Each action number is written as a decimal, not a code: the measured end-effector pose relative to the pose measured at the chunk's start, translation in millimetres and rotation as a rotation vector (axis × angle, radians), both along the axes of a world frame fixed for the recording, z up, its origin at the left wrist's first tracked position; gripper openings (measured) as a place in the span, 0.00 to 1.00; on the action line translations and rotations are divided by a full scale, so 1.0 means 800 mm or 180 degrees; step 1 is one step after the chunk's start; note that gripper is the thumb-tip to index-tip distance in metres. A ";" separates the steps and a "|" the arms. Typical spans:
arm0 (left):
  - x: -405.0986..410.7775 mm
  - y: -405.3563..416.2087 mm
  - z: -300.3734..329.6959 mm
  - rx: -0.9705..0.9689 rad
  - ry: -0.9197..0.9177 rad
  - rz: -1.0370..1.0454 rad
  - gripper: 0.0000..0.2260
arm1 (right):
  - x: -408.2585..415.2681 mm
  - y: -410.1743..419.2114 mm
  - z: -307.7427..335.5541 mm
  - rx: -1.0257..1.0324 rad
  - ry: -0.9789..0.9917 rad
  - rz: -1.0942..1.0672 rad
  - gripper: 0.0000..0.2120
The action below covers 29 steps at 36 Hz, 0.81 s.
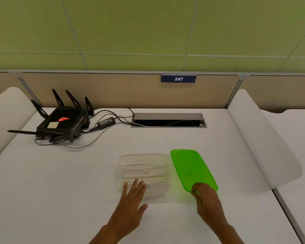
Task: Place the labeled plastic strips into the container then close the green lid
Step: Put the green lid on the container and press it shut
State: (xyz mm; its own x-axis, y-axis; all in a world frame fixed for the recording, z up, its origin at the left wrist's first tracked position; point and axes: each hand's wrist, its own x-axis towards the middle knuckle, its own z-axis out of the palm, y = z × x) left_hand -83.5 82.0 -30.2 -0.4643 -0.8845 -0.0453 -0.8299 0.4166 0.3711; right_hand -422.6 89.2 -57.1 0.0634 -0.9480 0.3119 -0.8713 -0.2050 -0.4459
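A clear plastic container [121,161] stands on the white table, without a lid. Inside lie labeled plastic strips; one strip [144,172] reads "DOG", and another strip [149,187] nearer me is partly covered. My left hand [130,203] lies flat with fingers spread over the container's near edge, holding nothing. The green lid [188,166] lies flat on the table just right of the container. My right hand [206,196] grips the lid's near corner, fingers curled over its edge.
A black router [63,120] with antennas, a power adapter [106,122] and cables sit at the back left. A cable slot [168,120] opens in the table at the back. White curved dividers [264,138] flank the table on both sides.
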 end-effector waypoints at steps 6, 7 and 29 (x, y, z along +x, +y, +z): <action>-0.004 -0.007 0.019 -0.0347 0.1148 0.0291 0.26 | -0.018 -0.027 0.065 -0.0476 -0.0736 -0.0674 0.08; -0.006 -0.010 0.024 -0.0404 0.1313 0.0333 0.25 | -0.019 -0.033 0.076 -0.0523 -0.0879 -0.0787 0.08; 0.018 -0.140 0.128 -0.0413 0.2474 0.1323 0.24 | 0.112 -0.138 0.224 -0.0452 -0.3778 -0.0938 0.08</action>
